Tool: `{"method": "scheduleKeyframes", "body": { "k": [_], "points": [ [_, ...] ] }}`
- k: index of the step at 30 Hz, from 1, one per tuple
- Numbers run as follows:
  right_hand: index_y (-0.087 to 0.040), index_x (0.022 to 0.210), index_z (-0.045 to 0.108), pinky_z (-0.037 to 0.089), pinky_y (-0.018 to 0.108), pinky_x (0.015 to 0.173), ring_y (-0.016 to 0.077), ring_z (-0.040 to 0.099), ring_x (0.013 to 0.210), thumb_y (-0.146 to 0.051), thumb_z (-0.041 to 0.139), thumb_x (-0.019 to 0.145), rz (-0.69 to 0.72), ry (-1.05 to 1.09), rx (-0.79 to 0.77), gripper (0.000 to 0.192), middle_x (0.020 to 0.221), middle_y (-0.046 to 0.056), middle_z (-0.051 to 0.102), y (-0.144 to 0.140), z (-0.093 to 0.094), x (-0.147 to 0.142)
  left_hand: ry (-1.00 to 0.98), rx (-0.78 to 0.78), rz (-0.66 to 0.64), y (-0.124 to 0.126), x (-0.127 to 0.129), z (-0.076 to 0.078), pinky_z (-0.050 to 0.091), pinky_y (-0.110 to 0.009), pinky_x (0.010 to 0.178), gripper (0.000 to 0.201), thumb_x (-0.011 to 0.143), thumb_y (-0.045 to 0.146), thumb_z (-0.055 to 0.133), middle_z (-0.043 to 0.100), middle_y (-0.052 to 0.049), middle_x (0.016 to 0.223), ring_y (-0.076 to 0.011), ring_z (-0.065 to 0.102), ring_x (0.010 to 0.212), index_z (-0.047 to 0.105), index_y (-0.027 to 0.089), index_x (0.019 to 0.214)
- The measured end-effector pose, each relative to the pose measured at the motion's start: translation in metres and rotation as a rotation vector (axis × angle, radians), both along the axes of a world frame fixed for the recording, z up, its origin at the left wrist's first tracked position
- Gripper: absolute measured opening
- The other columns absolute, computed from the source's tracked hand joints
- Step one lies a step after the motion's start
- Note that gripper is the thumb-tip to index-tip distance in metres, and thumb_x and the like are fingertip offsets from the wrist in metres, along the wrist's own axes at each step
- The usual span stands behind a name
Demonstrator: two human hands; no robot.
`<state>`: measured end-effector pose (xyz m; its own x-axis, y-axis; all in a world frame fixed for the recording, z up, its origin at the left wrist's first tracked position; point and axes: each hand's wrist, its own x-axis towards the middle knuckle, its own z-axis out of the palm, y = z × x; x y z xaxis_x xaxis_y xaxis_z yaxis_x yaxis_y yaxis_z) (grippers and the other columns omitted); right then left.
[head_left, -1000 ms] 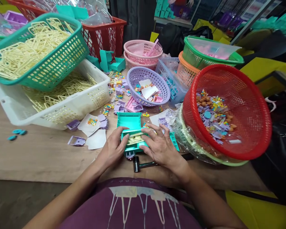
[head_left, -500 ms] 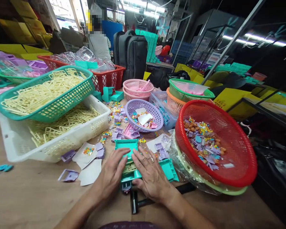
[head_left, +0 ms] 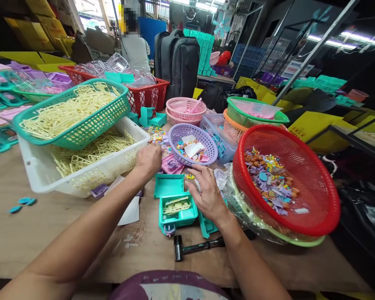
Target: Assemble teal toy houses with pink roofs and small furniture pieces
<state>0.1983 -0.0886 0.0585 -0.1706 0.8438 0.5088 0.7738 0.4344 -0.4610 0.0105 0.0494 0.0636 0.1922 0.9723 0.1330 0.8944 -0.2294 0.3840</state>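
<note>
While left hand (head_left: pixel 149 159) curled over loose pieces (head_left: pixel 158 137); right hand (head_left: pixel 206 192) spread beside teal box (head_left: pixel 176 207).

A red basket (head_left: pixel 312 166) of small parts sits at the desk's right edge; a small hammer (head_left: pixel 196 246) lies near the front edge.

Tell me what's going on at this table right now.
A person sits at a wooden table crowded with baskets of small plastic parts. Their left hand reaches out to the loose pieces by the purple basket, while their right hand hovers beside an open teal case holding cream parts.
</note>
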Motion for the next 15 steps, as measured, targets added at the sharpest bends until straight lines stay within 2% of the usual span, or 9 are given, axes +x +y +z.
{"method": "scheduleKeyframes", "body": {
  "k": [2,5,8,10,15],
  "points": [
    [-0.016,0.124,0.059,0.044,0.047,0.105,0.0261,0.051,0.119,-0.028,0.055,0.096,-0.003,0.025,0.011,0.032,0.125,0.014,0.058,0.003,0.001,0.0,0.083,-0.008,0.027,-0.001,-0.005,-0.001,0.045,-0.056,0.092,0.041,0.092,0.03,0.038,0.063,-0.031,0.117,-0.0435,0.061,0.111,0.063,0.006,0.115],
    [-0.015,0.123,0.06,0.043,0.046,0.105,0.0258,0.051,0.119,-0.027,0.055,0.095,0.014,0.041,0.008,0.03,0.124,0.014,0.058,0.005,-0.002,-0.004,0.196,-0.072,0.028,0.003,-0.004,-0.011,0.05,-0.045,0.088,0.037,0.088,0.038,0.051,0.068,-0.024,0.113,-0.0374,0.065,0.105,0.069,0.011,0.106],
    [-0.016,0.124,0.059,0.043,0.046,0.106,0.0256,0.052,0.12,-0.025,0.056,0.095,0.045,0.064,-0.014,0.031,0.125,0.013,0.057,0.003,-0.005,-0.005,0.252,-0.13,0.022,0.01,-0.002,-0.019,0.052,-0.037,0.084,0.029,0.084,0.033,0.055,0.072,-0.02,0.106,-0.0326,0.068,0.101,0.072,0.013,0.097],
    [-0.017,0.123,0.06,0.044,0.046,0.105,0.025,0.053,0.118,-0.024,0.056,0.094,0.063,0.09,-0.033,0.029,0.124,0.013,0.057,0.001,-0.007,-0.002,0.27,-0.146,0.04,0.014,-0.005,-0.018,0.053,-0.037,0.081,0.031,0.086,0.03,0.051,0.072,-0.021,0.103,-0.0335,0.068,0.099,0.073,0.012,0.097],
    [-0.016,0.114,0.064,0.047,0.045,0.1,0.0251,0.056,0.114,-0.023,0.056,0.094,0.057,0.143,-0.078,0.022,0.117,0.013,0.06,-0.002,-0.01,0.009,0.299,-0.138,0.092,0.012,-0.025,-0.004,0.052,-0.041,0.08,0.034,0.086,0.025,0.046,0.072,-0.024,0.104,-0.0378,0.068,0.1,0.073,0.01,0.099]
  ]
}}
